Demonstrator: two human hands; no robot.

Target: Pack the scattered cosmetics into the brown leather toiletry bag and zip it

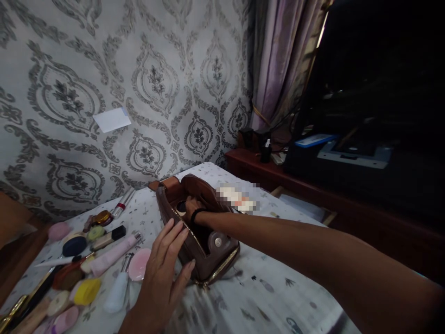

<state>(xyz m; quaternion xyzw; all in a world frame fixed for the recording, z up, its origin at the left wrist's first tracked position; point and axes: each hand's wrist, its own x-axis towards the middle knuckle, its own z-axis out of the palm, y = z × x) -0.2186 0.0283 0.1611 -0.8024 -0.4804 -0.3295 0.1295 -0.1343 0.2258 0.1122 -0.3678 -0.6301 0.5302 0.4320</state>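
A brown zippered makeup bag lies open on the patterned cloth, its tan lining showing. My right hand, with a black band on the wrist, is inside the bag. Its fingers are curled at a small round jar with a dark top and pale side, and appear to grip it; the fingertips are partly hidden. Against the bag's near left side rests my left hand, fingers apart and holding nothing. Close beside that hand are a round pink container and a pale blue tube.
Several cosmetics spread over the left of the cloth, among them a pink tube, a yellow-capped jar and a navy round case. A blurred-out item lies behind the bag. A dark red desk stands at the right.
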